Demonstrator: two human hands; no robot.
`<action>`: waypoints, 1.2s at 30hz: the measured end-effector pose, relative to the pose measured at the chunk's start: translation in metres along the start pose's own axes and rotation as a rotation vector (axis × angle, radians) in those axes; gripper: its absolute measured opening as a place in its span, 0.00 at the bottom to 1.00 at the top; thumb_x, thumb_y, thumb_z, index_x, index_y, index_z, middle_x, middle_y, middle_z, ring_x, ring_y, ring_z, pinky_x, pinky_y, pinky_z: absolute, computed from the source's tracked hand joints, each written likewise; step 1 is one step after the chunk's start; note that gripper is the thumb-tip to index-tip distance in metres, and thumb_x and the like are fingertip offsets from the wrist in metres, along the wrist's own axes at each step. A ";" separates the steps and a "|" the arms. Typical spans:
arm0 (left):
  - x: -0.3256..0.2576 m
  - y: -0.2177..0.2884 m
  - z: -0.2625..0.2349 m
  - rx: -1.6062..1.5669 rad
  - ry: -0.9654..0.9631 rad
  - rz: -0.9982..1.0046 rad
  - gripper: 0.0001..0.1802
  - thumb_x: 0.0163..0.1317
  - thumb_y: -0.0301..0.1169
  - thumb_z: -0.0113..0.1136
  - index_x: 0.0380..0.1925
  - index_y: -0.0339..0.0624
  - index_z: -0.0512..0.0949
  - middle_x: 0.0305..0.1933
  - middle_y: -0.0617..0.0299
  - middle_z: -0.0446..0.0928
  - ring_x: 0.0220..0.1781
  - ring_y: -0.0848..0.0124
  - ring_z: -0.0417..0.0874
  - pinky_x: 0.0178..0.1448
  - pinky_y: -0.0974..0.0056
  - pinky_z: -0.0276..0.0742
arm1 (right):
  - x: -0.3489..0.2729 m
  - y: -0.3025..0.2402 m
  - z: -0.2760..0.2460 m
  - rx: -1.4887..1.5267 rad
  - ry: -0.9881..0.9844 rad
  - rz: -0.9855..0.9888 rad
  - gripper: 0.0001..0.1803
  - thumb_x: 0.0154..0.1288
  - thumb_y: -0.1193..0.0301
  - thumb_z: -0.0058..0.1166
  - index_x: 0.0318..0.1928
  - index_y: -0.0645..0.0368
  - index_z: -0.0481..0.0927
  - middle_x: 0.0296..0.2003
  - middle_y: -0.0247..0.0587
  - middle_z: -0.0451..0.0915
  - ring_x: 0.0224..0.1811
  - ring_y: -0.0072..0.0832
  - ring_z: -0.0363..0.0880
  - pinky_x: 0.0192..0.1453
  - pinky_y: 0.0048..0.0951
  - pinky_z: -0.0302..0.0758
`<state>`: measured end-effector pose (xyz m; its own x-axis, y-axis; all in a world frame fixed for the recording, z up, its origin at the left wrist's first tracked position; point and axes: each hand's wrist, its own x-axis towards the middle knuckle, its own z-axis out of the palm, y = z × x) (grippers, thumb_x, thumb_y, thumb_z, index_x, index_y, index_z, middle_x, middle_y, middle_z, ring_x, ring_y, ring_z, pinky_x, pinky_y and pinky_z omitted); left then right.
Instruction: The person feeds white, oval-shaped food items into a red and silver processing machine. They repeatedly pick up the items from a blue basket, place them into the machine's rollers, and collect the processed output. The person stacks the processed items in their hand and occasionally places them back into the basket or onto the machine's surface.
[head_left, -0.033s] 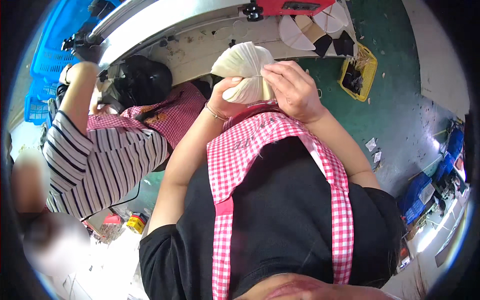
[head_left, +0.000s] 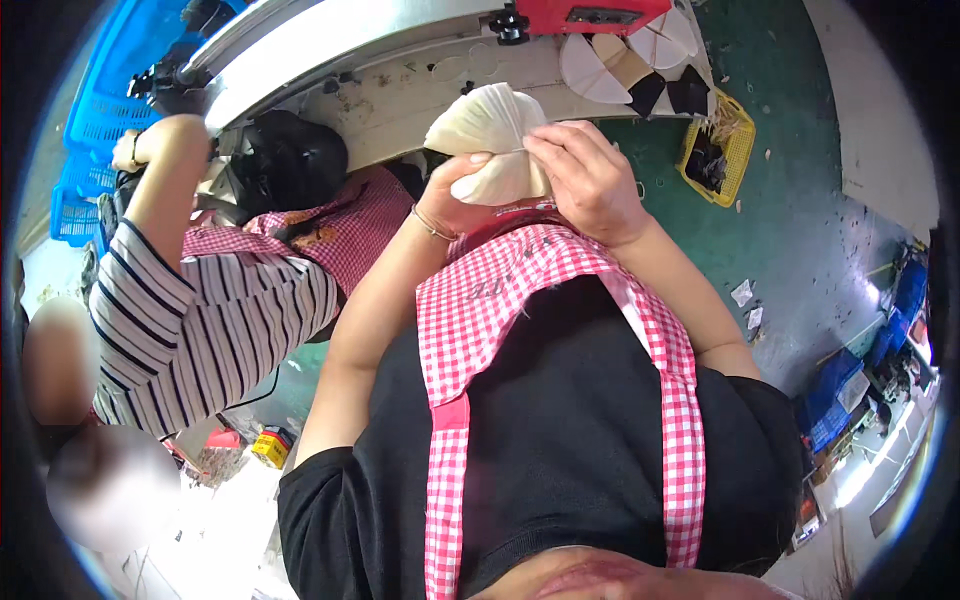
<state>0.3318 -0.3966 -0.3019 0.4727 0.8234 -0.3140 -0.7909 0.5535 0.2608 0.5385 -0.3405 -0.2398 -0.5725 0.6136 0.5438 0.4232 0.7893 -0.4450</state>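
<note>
While a co-worker's striped sleeve (head_left: 200, 320) sits well to the left, the left hand (head_left: 455, 195) curls its fingers around a cream fabric bundle (head_left: 492, 145) from below. Touching it, the right hand (head_left: 590, 180) pinches the bundle's gathered middle. Further right, a yellow basket (head_left: 735, 150) lies on the green floor.

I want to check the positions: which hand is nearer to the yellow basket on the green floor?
The right hand. It grips the cream fabric bundle on the side toward the yellow basket. The left hand holds the bundle on its far side.
</note>
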 end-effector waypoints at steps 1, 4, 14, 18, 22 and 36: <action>0.000 0.005 0.007 0.040 -0.016 0.016 0.42 0.60 0.39 0.66 0.72 0.41 0.62 0.68 0.51 0.73 0.68 0.54 0.76 0.74 0.44 0.71 | 0.007 -0.003 -0.001 -0.027 -0.022 -0.006 0.16 0.52 0.79 0.61 0.45 0.64 0.84 0.41 0.41 0.82 0.46 0.39 0.83 0.50 0.36 0.83; -0.005 0.019 0.018 0.010 -0.102 -0.011 0.39 0.60 0.31 0.70 0.70 0.39 0.64 0.63 0.54 0.74 0.64 0.59 0.79 0.70 0.51 0.77 | 0.024 -0.016 0.001 -0.077 -0.065 -0.008 0.11 0.55 0.78 0.60 0.41 0.63 0.83 0.39 0.41 0.81 0.44 0.38 0.81 0.49 0.35 0.83; -0.017 0.052 -0.044 1.002 -0.253 0.359 0.45 0.55 0.33 0.77 0.71 0.40 0.66 0.69 0.55 0.73 0.66 0.67 0.77 0.73 0.61 0.71 | 0.045 -0.042 -0.037 0.792 -0.321 0.301 0.06 0.65 0.74 0.56 0.34 0.63 0.75 0.33 0.44 0.74 0.40 0.40 0.74 0.48 0.36 0.72; -0.028 0.054 -0.038 1.494 -0.382 0.329 0.30 0.66 0.34 0.67 0.67 0.39 0.73 0.64 0.59 0.78 0.62 0.69 0.79 0.66 0.65 0.76 | 0.044 -0.044 -0.053 0.891 -0.614 0.215 0.12 0.66 0.67 0.54 0.32 0.64 0.73 0.29 0.46 0.71 0.36 0.42 0.72 0.45 0.37 0.70; -0.032 0.050 -0.029 1.516 -0.535 0.328 0.24 0.70 0.32 0.62 0.65 0.42 0.75 0.66 0.59 0.78 0.66 0.67 0.78 0.73 0.61 0.71 | 0.059 -0.027 -0.068 0.594 -0.674 0.015 0.13 0.61 0.64 0.63 0.27 0.56 0.73 0.24 0.39 0.70 0.32 0.39 0.68 0.50 0.37 0.64; -0.020 0.091 0.012 1.413 -0.149 0.195 0.27 0.63 0.36 0.69 0.61 0.41 0.77 0.58 0.57 0.82 0.60 0.68 0.81 0.66 0.59 0.76 | 0.097 -0.064 0.006 0.167 -0.140 -0.354 0.10 0.59 0.63 0.67 0.36 0.46 0.77 0.23 0.29 0.72 0.27 0.25 0.76 0.37 0.33 0.66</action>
<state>0.2551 -0.3610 -0.2612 0.5087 0.8558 -0.0944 0.1541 0.0174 0.9879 0.4517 -0.3317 -0.1635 -0.7570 0.2867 0.5872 0.0697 0.9289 -0.3637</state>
